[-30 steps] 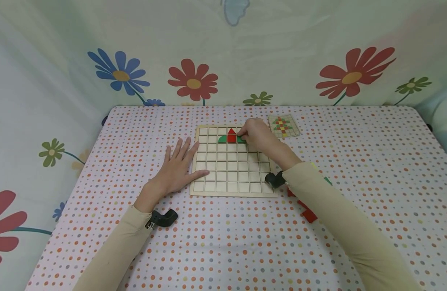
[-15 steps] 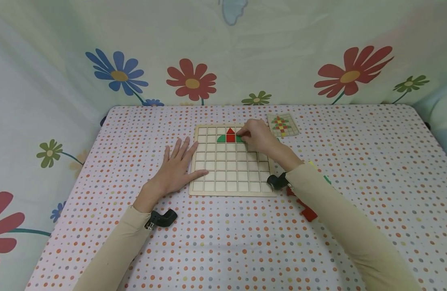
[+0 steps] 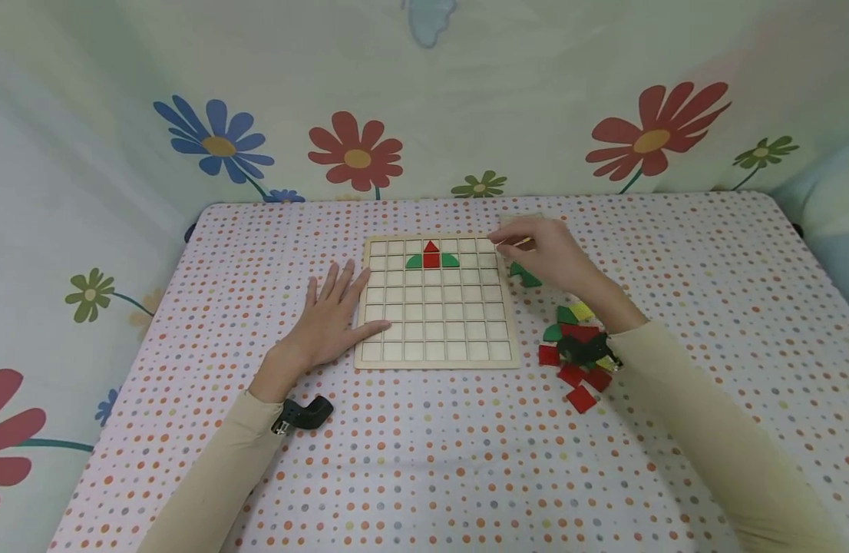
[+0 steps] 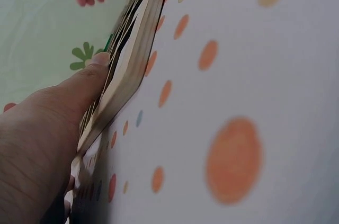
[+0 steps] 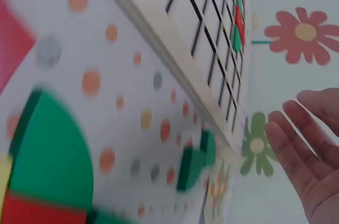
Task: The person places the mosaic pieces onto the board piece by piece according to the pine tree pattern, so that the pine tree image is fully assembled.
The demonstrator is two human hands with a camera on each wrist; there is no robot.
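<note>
Board (image 3: 434, 312): on the bench (image 3: 424, 453)
Left hand (image 3: 326, 322): fingers spread, touching board
Right hand (image 3: 547, 252): loose, holding nothing
Pieces (image 3: 578, 332): heaped beside board
Card (image 5: 217, 188): right hand hides most in head view; right wrist view shows its picture

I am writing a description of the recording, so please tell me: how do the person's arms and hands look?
The left sleeve and right sleeve are long and plain beige. A bent black device is worn on the left, a second black device on the right. The left hand and right hand are bare; I see no gloves or rings.
</note>
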